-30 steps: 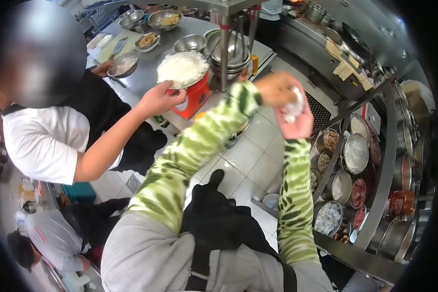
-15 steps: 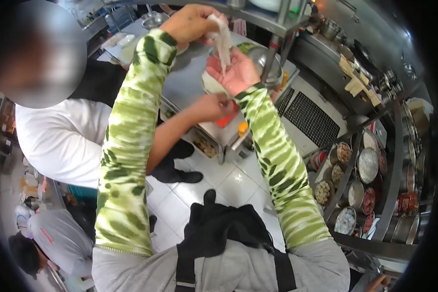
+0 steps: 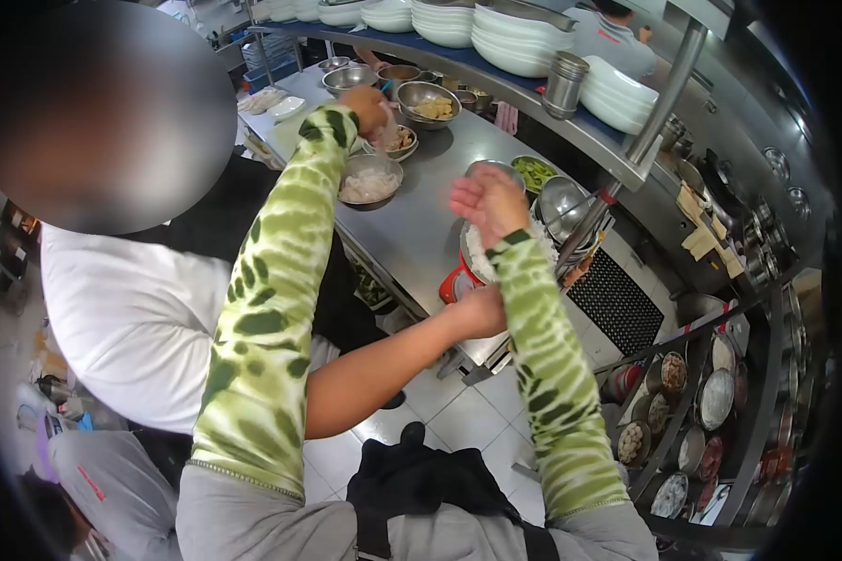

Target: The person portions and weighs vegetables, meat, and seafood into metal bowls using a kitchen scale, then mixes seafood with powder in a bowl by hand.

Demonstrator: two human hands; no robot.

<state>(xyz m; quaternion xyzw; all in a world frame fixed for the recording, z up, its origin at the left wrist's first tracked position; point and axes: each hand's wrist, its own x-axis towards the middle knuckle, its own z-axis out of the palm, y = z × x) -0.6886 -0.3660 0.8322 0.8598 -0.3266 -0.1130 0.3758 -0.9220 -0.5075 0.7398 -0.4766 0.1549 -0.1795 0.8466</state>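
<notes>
My left hand (image 3: pixel 367 110) is raised over the steel table, its fingers closed on a pale, translucent strip (image 3: pixel 384 137) that hangs down. Below the strip is a metal bowl (image 3: pixel 369 180) of whitish pieces. My right hand (image 3: pixel 492 202), fingers apart and a little blurred, holds nothing and hovers over a heap of white rice (image 3: pixel 480 257) on a red scale (image 3: pixel 457 283). A co-worker's hand (image 3: pixel 480 312) is near the scale, just under my right forearm.
Bowls with yellowish food (image 3: pixel 431 108) and green vegetables (image 3: pixel 534 172) stand on the steel table (image 3: pixel 412 237). Stacked white dishes (image 3: pixel 519 42) line the shelf above. A co-worker in white (image 3: pixel 126 309) stands at the left. Ingredient containers (image 3: pixel 718 400) fill the right-hand rack.
My hands have moved apart; the left has gone over the bowl with the strip, the right over the rice. More of the table and shelf shows.
</notes>
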